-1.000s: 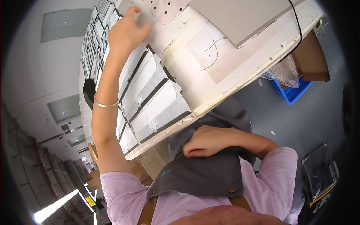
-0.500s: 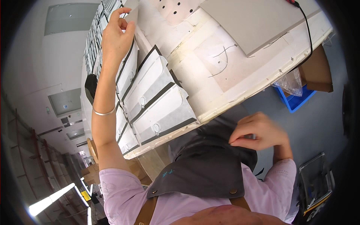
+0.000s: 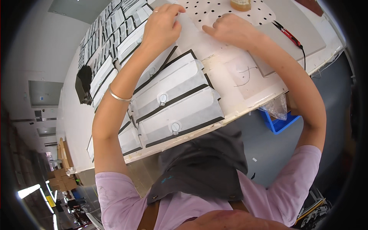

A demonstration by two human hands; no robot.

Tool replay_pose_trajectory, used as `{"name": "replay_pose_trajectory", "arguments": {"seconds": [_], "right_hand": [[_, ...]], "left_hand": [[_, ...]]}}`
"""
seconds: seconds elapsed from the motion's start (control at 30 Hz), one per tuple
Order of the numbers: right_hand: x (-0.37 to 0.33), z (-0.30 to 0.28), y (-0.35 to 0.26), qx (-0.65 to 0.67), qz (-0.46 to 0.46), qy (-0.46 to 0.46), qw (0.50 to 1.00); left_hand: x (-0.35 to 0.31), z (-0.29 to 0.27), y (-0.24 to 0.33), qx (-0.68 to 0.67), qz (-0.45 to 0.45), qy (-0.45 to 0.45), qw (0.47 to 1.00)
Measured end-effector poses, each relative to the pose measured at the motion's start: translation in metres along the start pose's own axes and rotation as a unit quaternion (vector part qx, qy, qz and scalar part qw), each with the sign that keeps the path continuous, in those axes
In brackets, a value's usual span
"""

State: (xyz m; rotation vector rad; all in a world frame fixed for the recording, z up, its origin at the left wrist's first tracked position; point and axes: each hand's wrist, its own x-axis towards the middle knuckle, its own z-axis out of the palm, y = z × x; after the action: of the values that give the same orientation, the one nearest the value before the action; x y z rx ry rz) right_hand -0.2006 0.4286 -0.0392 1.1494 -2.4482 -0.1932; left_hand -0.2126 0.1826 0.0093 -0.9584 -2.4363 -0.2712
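Observation:
My left hand [image 3: 164,26] reaches to the far side of the table, over the rows of pieces. Its thumb and index finger are curved and apart, with nothing clearly visible between them, beside a pale sheet [image 3: 188,33]. Right of it, my right hand [image 3: 230,30] is low over the tabletop, fingers curled in and thumb side toward the left hand; whether a small thing is in them is hidden. Flat white pieces with black edging [image 3: 188,111] overlap in rows below my left forearm. Small round tabs [image 3: 175,127] sit on them.
A grey board [image 3: 312,32] bears red-handled thread snips [image 3: 288,35] on a black cord. Behind my right hand stand a jar of amber contents [image 3: 240,4] and a black-dotted surface [image 3: 199,7]. Black pieces [image 3: 83,86] are stacked at left. A blue bin [image 3: 283,125] is below the table edge.
My right hand has risen from beside the apron to the tabletop near my left hand. The left hand appears farther right in view, as the view has shifted; the jar and snips now show.

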Motion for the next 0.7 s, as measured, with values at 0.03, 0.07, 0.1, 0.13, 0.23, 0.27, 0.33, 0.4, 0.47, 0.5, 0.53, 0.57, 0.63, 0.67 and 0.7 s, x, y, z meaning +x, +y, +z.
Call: {"name": "replay_pose_trajectory", "arguments": {"seconds": [0.03, 0.07, 0.1, 0.13, 0.23, 0.27, 0.33, 0.4, 0.47, 0.5, 0.53, 0.57, 0.63, 0.67, 0.7], "right_hand": [[0.000, 0.000, 0.001, 0.023, 0.030, 0.011, 0.999], [0.001, 0.001, 0.007, 0.082, 0.083, 0.053, 0.992], [0.004, 0.002, 0.018, 0.140, 0.137, 0.094, 0.976], [0.002, 0.003, 0.029, 0.190, 0.197, 0.132, 0.953], [0.014, 0.012, 0.042, 0.136, 0.276, 0.162, 0.938], [0.018, 0.015, 0.040, 0.097, 0.236, 0.168, 0.952], [0.025, 0.019, 0.036, 0.016, 0.153, 0.174, 0.973], [0.028, 0.018, 0.037, 0.102, 0.159, 0.174, 0.966], [0.026, 0.018, 0.039, 0.099, 0.165, 0.168, 0.967], [0.025, 0.019, 0.043, 0.053, 0.166, 0.162, 0.971], [0.024, 0.020, 0.047, 0.005, 0.167, 0.158, 0.973], [0.024, 0.021, 0.051, -0.019, 0.162, 0.149, 0.975], [0.024, 0.028, 0.055, -0.064, 0.152, 0.131, 0.978], [0.026, 0.030, 0.052, -0.050, 0.153, 0.117, 0.980], [0.028, 0.032, 0.047, -0.037, 0.154, 0.103, 0.982]], "left_hand": [[0.000, 0.000, 0.000, -0.004, 0.008, -0.017, 1.000], [0.002, -0.002, -0.001, -0.008, 0.017, -0.034, 0.999], [0.004, -0.003, -0.001, -0.013, 0.027, -0.051, 0.998], [0.007, 0.002, 0.002, -0.013, 0.062, -0.010, 0.998], [0.010, 0.003, 0.004, -0.010, 0.099, 0.040, 0.994], [0.009, 0.002, 0.003, -0.020, 0.071, 0.016, 0.997], [0.008, 0.002, 0.000, -0.034, 0.043, -0.009, 0.998], [0.010, 0.001, -0.004, -0.039, 0.041, -0.012, 0.998], [0.016, -0.001, -0.005, -0.056, 0.037, -0.027, 0.997], [0.018, 0.000, -0.006, -0.065, 0.035, -0.035, 0.997], [0.020, 0.002, -0.006, -0.061, 0.044, -0.049, 0.996], [0.022, 0.004, -0.006, -0.057, 0.054, -0.062, 0.995], [0.026, 0.017, -0.012, -0.003, 0.078, -0.099, 0.992], [0.027, 0.027, -0.019, 0.050, 0.090, -0.122, 0.987], [0.025, 0.036, -0.026, 0.102, 0.102, -0.144, 0.979]]}}
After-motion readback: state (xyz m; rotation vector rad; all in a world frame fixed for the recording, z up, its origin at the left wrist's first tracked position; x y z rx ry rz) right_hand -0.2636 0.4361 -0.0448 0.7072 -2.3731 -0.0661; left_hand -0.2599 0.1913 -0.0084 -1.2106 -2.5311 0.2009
